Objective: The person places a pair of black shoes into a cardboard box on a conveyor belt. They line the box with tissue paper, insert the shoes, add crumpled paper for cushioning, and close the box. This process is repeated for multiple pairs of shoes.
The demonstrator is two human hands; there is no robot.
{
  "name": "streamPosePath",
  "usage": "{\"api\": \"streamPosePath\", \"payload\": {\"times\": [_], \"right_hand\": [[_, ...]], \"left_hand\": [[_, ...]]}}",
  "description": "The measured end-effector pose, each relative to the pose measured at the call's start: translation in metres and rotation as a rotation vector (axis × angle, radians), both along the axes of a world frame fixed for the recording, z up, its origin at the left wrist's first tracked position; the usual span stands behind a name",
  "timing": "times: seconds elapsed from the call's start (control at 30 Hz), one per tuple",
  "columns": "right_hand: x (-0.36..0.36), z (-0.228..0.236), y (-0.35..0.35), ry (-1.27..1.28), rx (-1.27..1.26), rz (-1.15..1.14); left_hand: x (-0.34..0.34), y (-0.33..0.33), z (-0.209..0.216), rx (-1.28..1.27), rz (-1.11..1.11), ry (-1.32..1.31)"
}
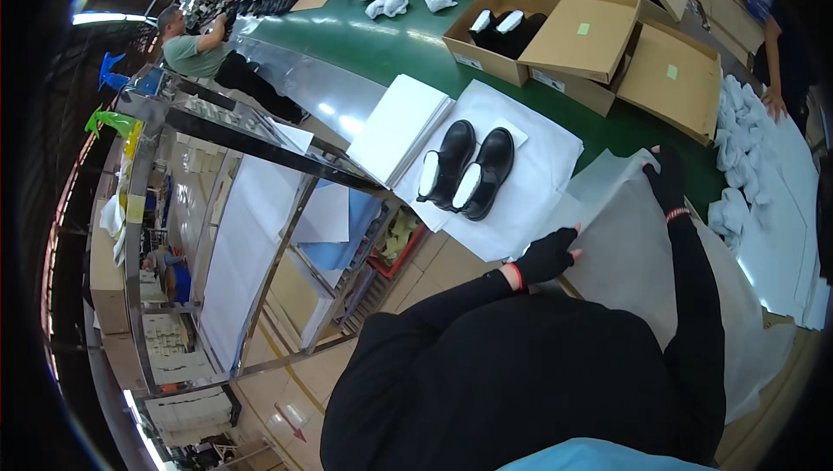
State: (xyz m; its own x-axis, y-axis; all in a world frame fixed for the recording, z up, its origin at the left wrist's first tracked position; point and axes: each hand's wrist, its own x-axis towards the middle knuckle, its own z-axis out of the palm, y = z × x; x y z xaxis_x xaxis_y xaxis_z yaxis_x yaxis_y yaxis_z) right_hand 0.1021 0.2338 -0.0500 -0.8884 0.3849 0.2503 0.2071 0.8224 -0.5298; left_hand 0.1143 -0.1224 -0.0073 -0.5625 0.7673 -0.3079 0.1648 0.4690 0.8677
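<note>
A large translucent sheet of tissue paper (620,237) spreads in front of me, hanging past the bench edge on the right. My right hand (666,179), in a black fingerless glove, is closed on its far edge. Gloved the same way, my left hand (545,256) is closed at the sheet's left edge, fingertips showing. Just beyond my left hand, a pair of black ankle boots (468,167) with white stuffing in their openings lies on white paper sheets (547,150). A small white card or paper (518,135) shows partly beneath the boots.
Left of the boots sits a stack of white sheets (401,124). Open cardboard boxes (486,59), one holding black boots, stand on the green conveyor belt (399,42). White paper wads (737,150) pile at right, near a co-worker's hand (774,103). A person (193,50) works far left beside a metal rack (260,146).
</note>
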Motion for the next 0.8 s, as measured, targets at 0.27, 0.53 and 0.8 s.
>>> {"api": "streamPosePath", "payload": {"times": [0.27, 0.53, 0.8], "right_hand": [[0.101, 0.008, -0.063, -0.602, 0.322, 0.201], [0.085, -0.043, -0.055, -0.726, 0.403, 0.014], [0.148, -0.034, -0.056, -0.912, 0.34, 0.124]], "left_hand": [[0.016, -0.025, -0.03, 0.092, 0.014, 0.194], [0.016, 0.002, -0.029, 0.148, -0.021, 0.335], [0.02, 0.001, -0.013, 0.088, -0.041, 0.307]]}}
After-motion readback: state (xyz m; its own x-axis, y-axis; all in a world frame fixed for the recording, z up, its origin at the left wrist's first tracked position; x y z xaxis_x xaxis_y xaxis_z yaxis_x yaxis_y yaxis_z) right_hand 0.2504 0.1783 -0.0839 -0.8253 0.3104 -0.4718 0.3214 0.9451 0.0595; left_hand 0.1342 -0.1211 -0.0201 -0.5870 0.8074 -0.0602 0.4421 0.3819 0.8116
